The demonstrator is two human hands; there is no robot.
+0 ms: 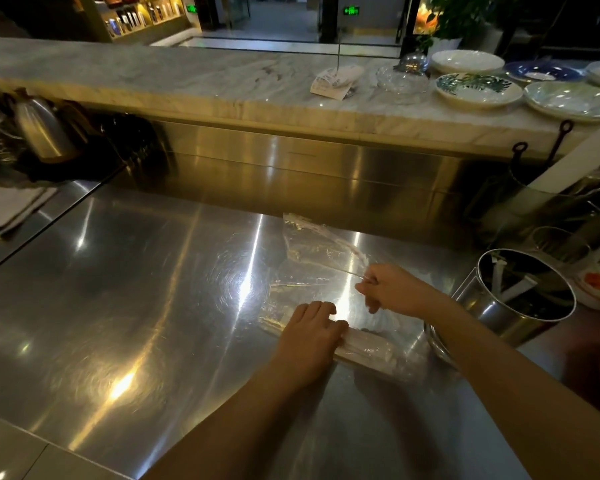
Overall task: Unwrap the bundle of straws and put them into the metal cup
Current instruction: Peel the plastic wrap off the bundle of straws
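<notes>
Straws (pixel 364 348), lying just left of the metal cup (pixel 520 299), are being pressed down by the left hand (pixel 309 337), while clear wrap (pixel 319 258) is being pinched by the right hand (pixel 392 289).

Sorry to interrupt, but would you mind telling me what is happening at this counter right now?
A person is unwrapping a bundle of straws on the steel counter. The left hand presses the bundle down, while the right hand pinches the clear plastic wrap and pulls it open; the wrap is spread out behind the hands. The metal cup stands to the right, already holding a few wrapped straws. This bundle has not gone in yet.
</notes>
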